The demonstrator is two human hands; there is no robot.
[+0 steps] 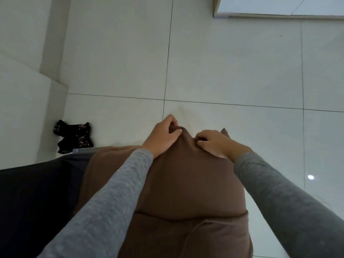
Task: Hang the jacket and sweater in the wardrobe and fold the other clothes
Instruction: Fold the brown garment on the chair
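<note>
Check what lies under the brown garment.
A dark garment shows from beneath the left edge of the brown garment; whatever else lies underneath is covered.

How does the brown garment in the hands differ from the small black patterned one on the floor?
The brown garment is plain; the black patterned garment carries light markings. The left hand and right hand pinch the brown garment's top edge; the black patterned garment lies crumpled on the floor, untouched. Both are clothing.
</note>
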